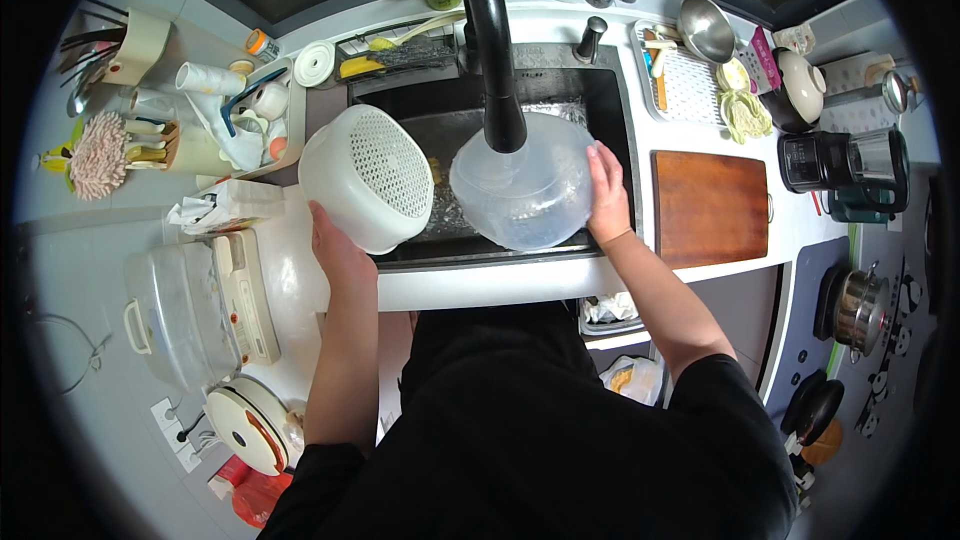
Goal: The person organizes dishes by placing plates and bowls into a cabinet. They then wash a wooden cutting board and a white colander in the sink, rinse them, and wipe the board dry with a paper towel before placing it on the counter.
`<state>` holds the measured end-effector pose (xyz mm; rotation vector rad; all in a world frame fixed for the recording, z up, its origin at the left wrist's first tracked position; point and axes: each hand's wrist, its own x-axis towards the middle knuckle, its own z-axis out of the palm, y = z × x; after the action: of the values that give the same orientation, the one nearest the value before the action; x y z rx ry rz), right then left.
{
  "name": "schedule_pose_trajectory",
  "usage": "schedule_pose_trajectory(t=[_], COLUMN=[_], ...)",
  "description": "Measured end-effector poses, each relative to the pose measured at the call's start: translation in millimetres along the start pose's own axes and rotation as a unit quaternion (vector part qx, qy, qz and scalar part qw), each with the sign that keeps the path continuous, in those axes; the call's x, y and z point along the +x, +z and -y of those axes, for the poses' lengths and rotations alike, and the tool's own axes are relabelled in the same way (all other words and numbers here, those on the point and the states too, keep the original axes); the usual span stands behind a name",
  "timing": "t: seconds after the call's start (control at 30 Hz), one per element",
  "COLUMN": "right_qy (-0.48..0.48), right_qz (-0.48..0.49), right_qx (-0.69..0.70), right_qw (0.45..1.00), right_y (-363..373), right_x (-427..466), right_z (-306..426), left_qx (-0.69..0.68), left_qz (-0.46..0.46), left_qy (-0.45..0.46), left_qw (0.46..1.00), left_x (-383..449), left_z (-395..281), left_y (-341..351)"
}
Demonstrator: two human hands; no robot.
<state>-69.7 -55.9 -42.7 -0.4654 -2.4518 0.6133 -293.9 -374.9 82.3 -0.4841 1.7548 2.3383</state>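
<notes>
My left hand [339, 247] grips a white plastic colander basket [326, 165] by its near left side. The basket is tilted, its perforated face turned up and to the right, above the left part of the dark sink [435, 120]. On the right, my right hand [609, 195] holds a clear plastic bowl [525, 202] by its right side, fingers on the outer wall. The black faucet [504, 105] hangs over the bowl and covers part of it. Wet glints show on the sink floor between the two vessels.
Right of the sink lies a wooden cutting board [711, 206]. Behind it, a white draining tray [675, 109] carries a steel bowl [706, 28] and a piece of cabbage [744, 116]. A blender [840, 165] stands farther right. A wire rack [397, 64] with sponges sits behind the sink.
</notes>
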Motion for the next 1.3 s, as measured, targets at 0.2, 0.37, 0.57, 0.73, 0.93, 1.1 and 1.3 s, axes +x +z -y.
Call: schedule_pose_trajectory(t=[0.2, 0.37, 0.57, 0.73, 0.93, 1.1, 1.3], right_qy=[0.003, -0.029, -0.008, 0.172, 0.592, 0.652, 0.670], right_qz=[0.042, 0.078, 0.042, 0.031, 0.083, 0.123, 0.251], right_qx=[0.042, 0.056, 0.047, 0.060, 0.396, 0.503, 0.580], right_qw=[0.998, 0.995, 0.998, 0.983, 0.697, 0.554, 0.390], right_y=[58, 68, 28, 6, 19, 6, 41], right_x=[12, 20, 16, 8, 9, 23, 22], right_z=[39, 42, 26, 25, 27, 56, 49], left_qx=[0.001, -0.002, -0.027, -0.034, -0.036, -0.050, -0.044], left_qz=[-0.017, -0.043, -0.029, -0.017, -0.007, 0.013, 0.014], left_qy=[0.012, 0.021, 0.025, 0.026, 0.024, 0.017, 0.040], left_qw=[1.000, 0.999, 0.999, 0.999, 0.999, 0.999, 0.998], left_x=[1, 0, -3, -3, -5, -9, -18], left_z=[-7, -22, -27, -25, -21, -17, -28], left_y=[-8, -11, -23, -22, -13, -12, -25])
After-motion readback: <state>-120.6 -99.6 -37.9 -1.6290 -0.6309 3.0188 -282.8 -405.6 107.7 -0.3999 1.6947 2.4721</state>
